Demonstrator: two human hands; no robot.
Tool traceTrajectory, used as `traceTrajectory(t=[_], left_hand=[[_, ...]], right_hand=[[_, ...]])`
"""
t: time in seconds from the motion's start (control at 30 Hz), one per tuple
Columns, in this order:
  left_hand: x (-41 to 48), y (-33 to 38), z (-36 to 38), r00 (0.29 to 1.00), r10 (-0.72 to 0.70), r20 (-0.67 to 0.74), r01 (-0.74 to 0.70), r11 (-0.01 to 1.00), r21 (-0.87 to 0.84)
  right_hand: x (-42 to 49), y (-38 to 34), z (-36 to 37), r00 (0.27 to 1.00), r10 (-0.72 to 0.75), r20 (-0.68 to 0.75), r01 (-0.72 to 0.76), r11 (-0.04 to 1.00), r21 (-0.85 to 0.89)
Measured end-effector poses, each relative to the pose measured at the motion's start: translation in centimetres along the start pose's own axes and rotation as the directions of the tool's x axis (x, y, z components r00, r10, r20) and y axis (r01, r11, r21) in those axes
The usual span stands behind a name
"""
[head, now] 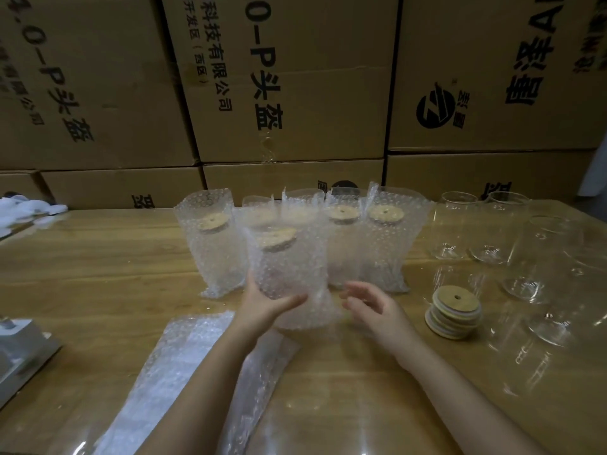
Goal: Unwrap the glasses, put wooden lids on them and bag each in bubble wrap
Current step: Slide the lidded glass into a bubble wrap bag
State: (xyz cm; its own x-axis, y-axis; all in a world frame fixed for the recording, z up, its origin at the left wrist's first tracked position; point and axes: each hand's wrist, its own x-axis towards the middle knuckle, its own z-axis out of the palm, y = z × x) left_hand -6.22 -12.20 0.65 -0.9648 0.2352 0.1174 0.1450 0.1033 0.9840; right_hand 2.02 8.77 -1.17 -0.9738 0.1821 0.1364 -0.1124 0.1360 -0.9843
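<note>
Several bagged glasses (384, 238) stand finished; the left hand (266, 300) grips another bag (289, 267), the right hand (371, 307) is relaxed, and bare glasses (456, 224) and lids (455, 311) wait.

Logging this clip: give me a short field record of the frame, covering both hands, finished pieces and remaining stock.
left hand: grips the bagged glass near its base
right hand: open, beside that bag, holding nothing
done: row of bagged glasses with lids, standing behind it
bare glasses: unlidded, on the right of the table
wooden lids: one stack, right of the right hand
bubble wrap bags: lying flat, front left
backdrop: cardboard boxes stacked behind the table
</note>
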Motion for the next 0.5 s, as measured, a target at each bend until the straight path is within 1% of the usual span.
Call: traceTrajectory(t=[0.1,0.2,0.27,0.33,0.4,0.5], left_hand=[[-0.2,-0.4,-3.1,0.982,0.035,-0.184,-0.029,0.999,0.036],[-0.2,-1.2,-6.0,0.933,0.036,-0.358,0.001,0.995,0.103],[0.1,-1.6,-7.2,0.917,0.027,-0.399,0.015,0.995,0.101],[0.4,-1.9,-7.9,0.913,0.005,-0.408,0.041,0.994,0.105],[0.6,-2.4,-8.1,0.907,-0.006,-0.421,0.057,0.993,0.106],[1.1,-2.9,-8.0,0.899,-0.009,-0.438,0.051,0.995,0.086]], right_hand=[[-1.2,1.5,-1.0,0.993,0.068,-0.094,-0.065,0.997,0.039],[-1.7,1.8,-1.0,0.993,0.056,-0.101,-0.058,0.998,-0.021],[-1.8,1.6,-0.6,0.999,0.028,-0.046,-0.035,0.990,-0.136],[-1.9,1.7,-0.4,1.000,0.017,0.001,-0.016,0.974,-0.224],[-2.0,1.9,-0.5,1.000,0.010,-0.004,-0.010,0.973,-0.229],[-1.9,1.8,-0.9,1.000,0.015,-0.023,-0.019,0.984,-0.179]])
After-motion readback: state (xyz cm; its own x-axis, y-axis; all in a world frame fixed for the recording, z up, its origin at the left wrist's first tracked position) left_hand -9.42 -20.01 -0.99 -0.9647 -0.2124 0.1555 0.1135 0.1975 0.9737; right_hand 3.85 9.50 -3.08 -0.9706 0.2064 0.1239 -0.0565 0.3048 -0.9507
